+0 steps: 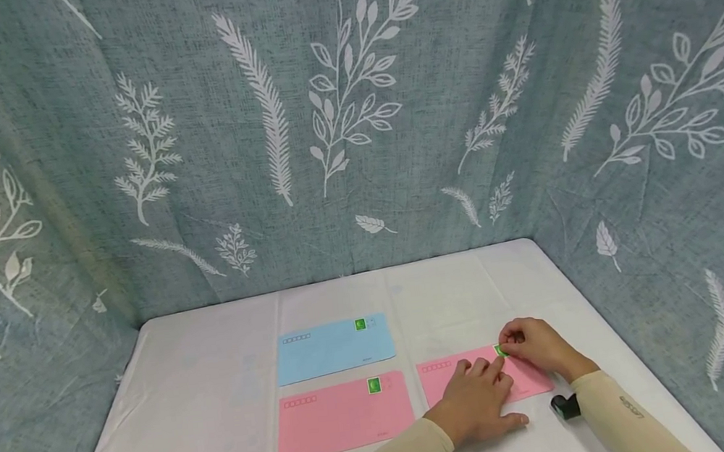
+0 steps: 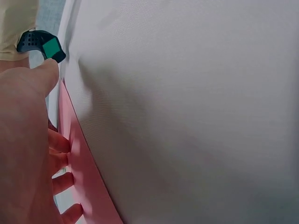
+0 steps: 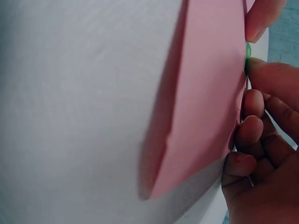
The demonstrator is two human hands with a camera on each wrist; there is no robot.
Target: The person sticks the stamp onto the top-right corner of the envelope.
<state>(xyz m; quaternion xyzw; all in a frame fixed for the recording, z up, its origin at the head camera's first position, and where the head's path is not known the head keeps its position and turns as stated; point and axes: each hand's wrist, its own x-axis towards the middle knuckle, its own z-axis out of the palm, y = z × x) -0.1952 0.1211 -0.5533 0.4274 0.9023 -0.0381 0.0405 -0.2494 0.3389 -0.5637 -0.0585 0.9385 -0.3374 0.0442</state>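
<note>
A pink envelope (image 1: 439,381) lies on the table under both hands, with a green stamp (image 1: 501,351) at its upper right part. My left hand (image 1: 477,400) rests fingertips down on the envelope, its fingers spread and the thumb out to the right. In the left wrist view its fingertips (image 2: 70,179) touch the pink paper. My right hand (image 1: 537,344) is at the envelope's upper right corner and pinches the stamp's edge, the thumb right on the green (image 3: 248,50) in the right wrist view. Its other fingers are curled, and they hide part of the corner.
Left of the hands lie a second pink envelope (image 1: 344,420) and, behind it, a blue envelope (image 1: 335,352), each bearing a green stamp near its upper right. A white cloth covers the table (image 1: 207,386). Patterned grey-green curtains (image 1: 195,125) enclose the back and sides.
</note>
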